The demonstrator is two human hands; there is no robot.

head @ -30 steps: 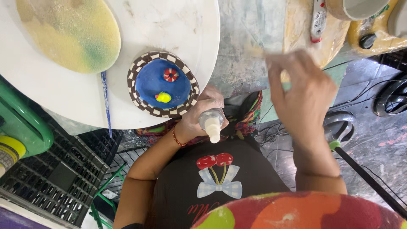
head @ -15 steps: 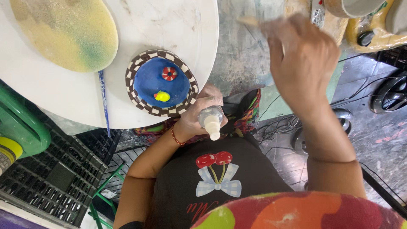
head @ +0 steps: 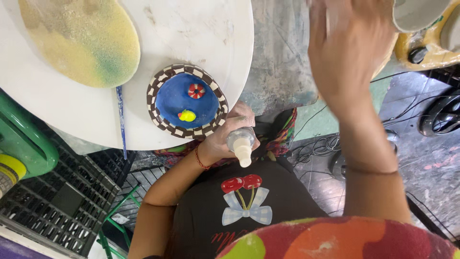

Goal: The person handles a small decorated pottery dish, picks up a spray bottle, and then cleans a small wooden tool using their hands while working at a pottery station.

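The left hand [head: 230,136] is wrapped around a small clear squeeze bottle [head: 240,144], gripping its body so the pale nozzle points back toward the person's dark shirt; the bottle sits just off the near edge of the round white bench [head: 191,29], close to the lap. Right beside that hand, on the bench's near rim, rests a small blue dish [head: 187,101] with a brown-and-white checkered border — inside it lie a red-and-white round piece [head: 196,90] and a yellow blob [head: 187,115]. A thin blue stick [head: 121,120] lies on the bench just left of the dish, its end past the edge. Farther up the bench sits a yellow-green speckled oval slab [head: 81,41]. The right hand [head: 352,52] is raised well apart to the right, blurred — I cannot tell whether it grips anything. A green container [head: 21,144] and a black plastic crate [head: 48,206] stand low on the left.
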